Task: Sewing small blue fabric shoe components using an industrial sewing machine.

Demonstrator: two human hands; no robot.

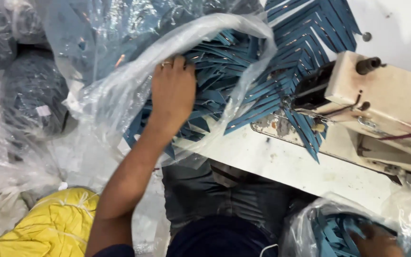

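Note:
My left hand (172, 90) reaches into a clear plastic bag (120, 85) and presses on a heap of blue fabric strips (220, 66); a ring shows on one finger. Its fingers curl over the strips at the bag's mouth. My right hand (376, 240) is at the bottom right, partly hidden inside a second clear bag (310, 219) that holds more blue strips (334, 233). More blue strips (305, 43) fan out across the white table toward the sewing machine.
A cream sewing machine (381, 95) stands at the right on the white table (281, 166). Dark bundles in plastic (32, 90) lie at the left. A yellow tied bundle (53, 223) sits on the floor at bottom left.

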